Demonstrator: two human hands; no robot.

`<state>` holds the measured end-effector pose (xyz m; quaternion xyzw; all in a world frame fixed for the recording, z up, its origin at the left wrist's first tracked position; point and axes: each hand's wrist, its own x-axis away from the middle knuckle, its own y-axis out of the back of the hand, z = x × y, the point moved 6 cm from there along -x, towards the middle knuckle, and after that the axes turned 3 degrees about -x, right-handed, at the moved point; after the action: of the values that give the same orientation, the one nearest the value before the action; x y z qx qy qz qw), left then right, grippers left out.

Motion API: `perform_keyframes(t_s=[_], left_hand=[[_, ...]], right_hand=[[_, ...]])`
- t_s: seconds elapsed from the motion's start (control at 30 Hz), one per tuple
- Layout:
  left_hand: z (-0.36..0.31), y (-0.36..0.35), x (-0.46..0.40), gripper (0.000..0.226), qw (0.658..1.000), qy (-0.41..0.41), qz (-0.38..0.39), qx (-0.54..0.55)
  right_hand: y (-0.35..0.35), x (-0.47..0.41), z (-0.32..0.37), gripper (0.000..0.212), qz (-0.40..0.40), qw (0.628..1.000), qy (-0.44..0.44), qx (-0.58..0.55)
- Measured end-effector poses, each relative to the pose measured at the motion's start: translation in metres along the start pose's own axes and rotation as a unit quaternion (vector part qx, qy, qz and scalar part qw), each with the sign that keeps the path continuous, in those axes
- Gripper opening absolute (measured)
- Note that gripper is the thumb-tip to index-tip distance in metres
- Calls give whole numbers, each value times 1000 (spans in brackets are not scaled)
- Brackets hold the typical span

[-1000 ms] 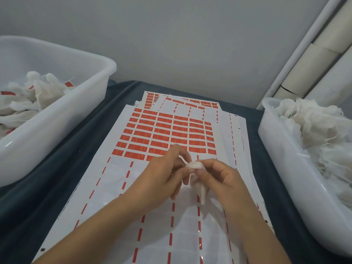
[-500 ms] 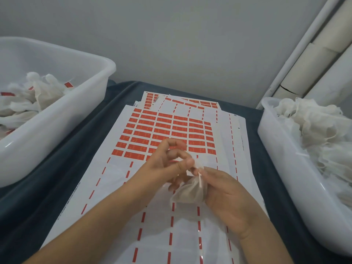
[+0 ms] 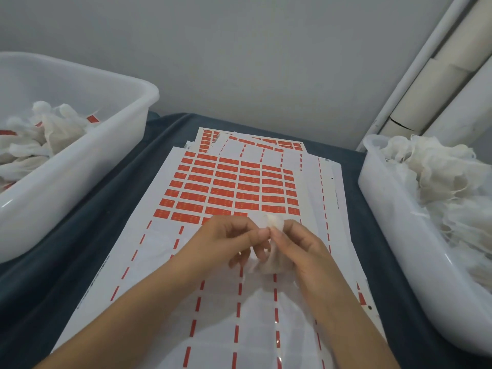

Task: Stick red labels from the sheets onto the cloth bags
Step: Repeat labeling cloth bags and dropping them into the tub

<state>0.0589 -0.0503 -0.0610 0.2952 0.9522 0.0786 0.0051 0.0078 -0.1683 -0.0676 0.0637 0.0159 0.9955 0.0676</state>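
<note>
From the head view, your left hand (image 3: 226, 241) and right hand (image 3: 300, 249) both pinch one cloth bag (image 3: 271, 251) above the label sheet (image 3: 234, 187) on the tabletop (image 3: 111, 198). Left bin (image 3: 87, 161) holds labelled bags; right bin (image 3: 394, 209) holds plain ones.

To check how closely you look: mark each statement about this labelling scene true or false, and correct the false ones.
1. Both hands hold one cloth bag above the label sheet. True.
2. The right tub holds bags with red labels. False: its bags show no labels; the labelled ones lie in the left tub.
3. The top sheet's near part still carries full rows of labels. False: only the far part does.
4. The left hand and right hand meet at the bag's top. True.
</note>
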Motion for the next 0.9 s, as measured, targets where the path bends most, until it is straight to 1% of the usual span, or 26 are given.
perform_keyframes(t_s=[0.1, 0.17, 0.23, 0.33, 0.47, 0.53, 0.6, 0.63, 0.67, 0.7, 0.73, 0.77, 0.83, 0.9], left_hand=[[0, 8, 1, 24, 994, 37, 7, 107], [1, 20, 1, 24, 977, 49, -18, 205], [1, 31, 0, 23, 954, 48, -47, 292], [-1, 36, 1, 19, 926, 34, -75, 368], [-1, 37, 2, 15, 899, 14, -108, 424], [0, 33, 1, 16, 907, 4, -100, 408], [-1, 26, -1, 18, 921, -5, -64, 383], [-3, 26, -1, 19, 920, -15, -49, 389], [-5, 29, -1, 20, 912, -27, -49, 407], [-7, 35, 0, 20, 905, -39, -65, 418], [-8, 42, 2, 21, 907, -49, -99, 407], [-10, 49, 4, 23, 916, -57, -138, 373], [-13, 54, 6, 28, 940, -57, -200, 269], [-14, 50, 7, 25, 960, -53, -234, 146]], right_hand=[[-3, 1, -1, 25, 14, 998, -10, -55], [-2, -1, -3, 24, 17, 993, -27, -118], [0, -2, -5, 25, 14, 989, -41, -144], [-2, -4, -5, 28, 20, 992, -31, -118], [-9, -5, -3, 28, 35, 997, -11, -70], [-8, -3, -4, 29, 45, 997, -19, -52], [-2, -1, -3, 27, 39, 999, -19, -14], [5, -1, -1, 27, 15, 1000, -10, 16], [15, -2, 1, 28, -28, 998, 5, 59], [28, -4, 4, 30, -86, 990, 20, 113], [40, -5, 7, 31, -140, 973, 30, 179], [50, -7, 9, 32, -179, 953, 26, 243], [60, -8, 6, 45, -205, 923, -12, 325], [62, -10, -2, 51, -196, 912, -39, 359]])
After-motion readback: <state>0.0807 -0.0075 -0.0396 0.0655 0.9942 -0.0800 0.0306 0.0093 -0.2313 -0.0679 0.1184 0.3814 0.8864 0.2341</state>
